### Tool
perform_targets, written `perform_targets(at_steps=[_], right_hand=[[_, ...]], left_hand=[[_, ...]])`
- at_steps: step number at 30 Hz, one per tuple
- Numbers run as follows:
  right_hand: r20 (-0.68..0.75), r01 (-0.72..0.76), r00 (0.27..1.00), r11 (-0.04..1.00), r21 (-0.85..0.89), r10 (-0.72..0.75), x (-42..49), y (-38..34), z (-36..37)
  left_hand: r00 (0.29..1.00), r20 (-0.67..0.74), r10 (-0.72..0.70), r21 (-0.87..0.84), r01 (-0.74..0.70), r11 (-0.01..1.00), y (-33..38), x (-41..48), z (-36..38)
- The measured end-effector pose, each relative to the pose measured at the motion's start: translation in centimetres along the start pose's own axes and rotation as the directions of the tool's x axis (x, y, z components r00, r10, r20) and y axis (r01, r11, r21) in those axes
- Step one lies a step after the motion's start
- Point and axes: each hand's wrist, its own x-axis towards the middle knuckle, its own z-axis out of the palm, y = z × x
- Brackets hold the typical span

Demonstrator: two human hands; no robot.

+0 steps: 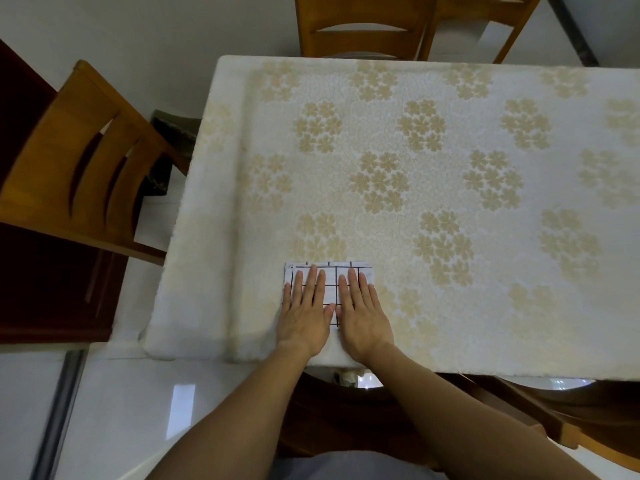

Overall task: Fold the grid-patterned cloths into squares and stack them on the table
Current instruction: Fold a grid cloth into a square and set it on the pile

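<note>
A folded white cloth with a black grid (330, 277) lies near the front left corner of the table (433, 168). A second folded layer peeks out along its far and left edges. My left hand (304, 311) lies flat on the cloth's left half, fingers straight and pointing away from me. Beside it, my right hand (362, 313) presses flat on the right half. The two thumbs almost meet over the middle. My palms hide the cloth's near edge.
A cream tablecloth with beige flower clusters covers the table. One wooden chair (79, 161) stands at the left, another chair (363, 26) at the far side, and a third chair (571, 431) under the front edge on the right. The floor is pale and glossy.
</note>
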Motion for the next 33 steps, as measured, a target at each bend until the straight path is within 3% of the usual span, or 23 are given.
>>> perform_targets(at_steps=[15,18,21,27,33], right_hand=[[0.042,0.003,0.999,0.999,0.037,-0.005,1.2,-0.4,-0.9],[-0.015,-0.036,0.999,0.998,0.051,0.037,0.8,0.1,-1.6],[0.025,-0.128,0.992,0.988,0.089,0.126,0.1,0.5,-1.7],[0.06,-0.081,0.995,0.989,0.123,0.074,0.9,-1.1,-1.5],[0.013,-0.041,0.999,0.985,0.167,0.039,1.1,-1.0,-1.5]], left_hand=[[0.999,-0.038,-0.005,-0.014,0.005,1.0,-1.1,0.8,0.0],[0.986,-0.106,-0.13,-0.141,0.114,0.983,-0.7,0.8,-0.6],[0.966,-0.089,-0.244,-0.262,0.213,0.941,0.2,1.2,-0.9],[0.954,-0.165,-0.251,-0.311,0.191,0.931,-0.4,0.9,-1.0],[0.956,-0.11,-0.271,-0.327,0.222,0.918,-0.8,0.4,-1.7]])
